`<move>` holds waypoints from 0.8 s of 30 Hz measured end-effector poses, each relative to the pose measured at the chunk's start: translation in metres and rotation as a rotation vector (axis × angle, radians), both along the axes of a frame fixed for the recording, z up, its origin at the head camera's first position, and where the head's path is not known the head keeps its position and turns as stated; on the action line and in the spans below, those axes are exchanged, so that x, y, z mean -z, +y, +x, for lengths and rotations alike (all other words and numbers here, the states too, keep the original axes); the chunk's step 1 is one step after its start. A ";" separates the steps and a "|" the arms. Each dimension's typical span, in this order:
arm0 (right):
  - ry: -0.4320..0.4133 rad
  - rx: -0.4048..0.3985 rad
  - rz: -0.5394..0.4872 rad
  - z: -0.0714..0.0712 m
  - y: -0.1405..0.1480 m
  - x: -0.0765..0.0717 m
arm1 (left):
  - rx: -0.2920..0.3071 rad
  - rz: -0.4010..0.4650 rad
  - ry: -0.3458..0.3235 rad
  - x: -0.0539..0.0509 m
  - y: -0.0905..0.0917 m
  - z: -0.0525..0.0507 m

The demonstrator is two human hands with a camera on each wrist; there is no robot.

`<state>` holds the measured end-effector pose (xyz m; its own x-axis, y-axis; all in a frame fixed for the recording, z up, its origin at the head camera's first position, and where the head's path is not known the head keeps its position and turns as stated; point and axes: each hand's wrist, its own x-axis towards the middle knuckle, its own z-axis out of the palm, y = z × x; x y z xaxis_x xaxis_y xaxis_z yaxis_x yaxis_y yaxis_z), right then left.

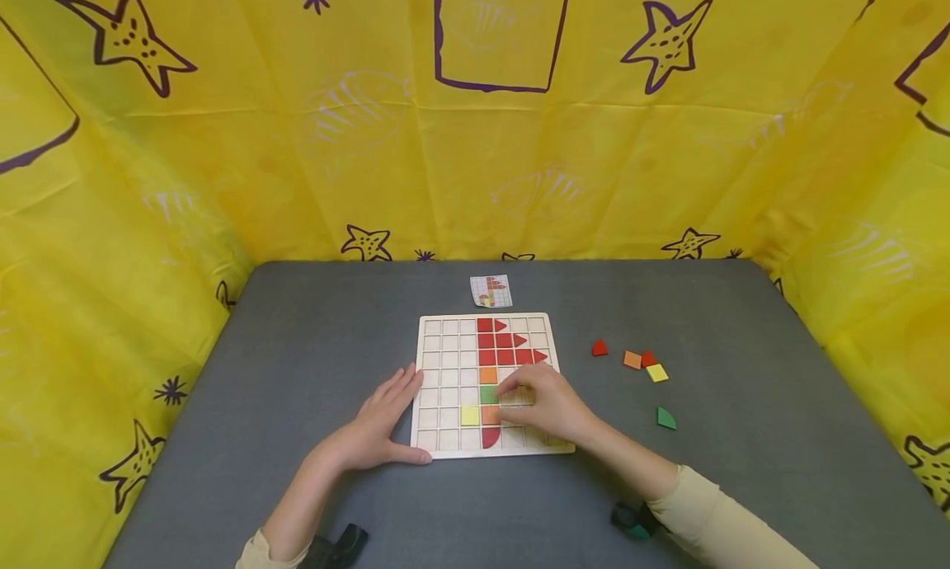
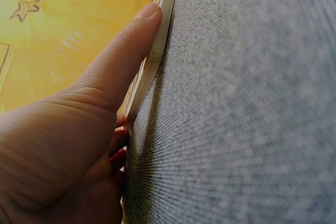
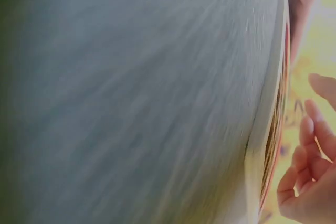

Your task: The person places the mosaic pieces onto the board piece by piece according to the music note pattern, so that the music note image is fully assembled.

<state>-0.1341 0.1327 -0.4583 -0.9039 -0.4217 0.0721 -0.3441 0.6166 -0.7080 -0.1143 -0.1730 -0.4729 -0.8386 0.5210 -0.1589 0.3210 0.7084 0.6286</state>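
Note:
A wooden grid board (image 1: pixel 443 452) lies on the grey table. My left hand (image 1: pixel 381 425) rests against its left side, fingers straight along the edge and thumb at the near corner; the left wrist view shows this thumb (image 2: pixel 123 51) on the rim. Over the board's middle is my right hand (image 1: pixel 549 400), thumb and index finger apart with no piece visible between them. Beside those fingertips lie a green square (image 1: pixel 489 395) and an orange square (image 1: pixel 491 416). A yellow square (image 1: pixel 470 416), a red quarter-circle (image 1: pixel 490 437), another orange square (image 1: pixel 487 375) and rows of red pieces (image 1: pixel 505 357) fill other cells.
Behind the board lies a small pattern card (image 1: pixel 491 291). To the right are loose pieces: a red one (image 1: pixel 599 349), an orange square (image 1: pixel 632 359), a second red one (image 1: pixel 649 359), a yellow square (image 1: pixel 657 373) and a green quarter-circle (image 1: pixel 665 418). Yellow cloth surrounds the table.

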 end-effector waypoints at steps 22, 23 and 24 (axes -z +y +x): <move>0.034 0.475 0.078 0.009 0.162 0.003 | 0.006 0.002 0.002 0.000 0.000 -0.001; 0.040 0.479 0.086 0.009 0.166 0.003 | 0.005 0.001 0.000 0.000 0.000 -0.001; 0.047 0.483 0.095 0.009 0.170 0.003 | 0.005 0.000 -0.002 0.000 0.000 -0.001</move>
<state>-0.1247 0.3024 -0.4609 -0.9944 0.0377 0.0991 -0.0335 0.7749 -0.6312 -0.1153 -0.1730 -0.4727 -0.8358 0.5249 -0.1610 0.3228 0.7070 0.6292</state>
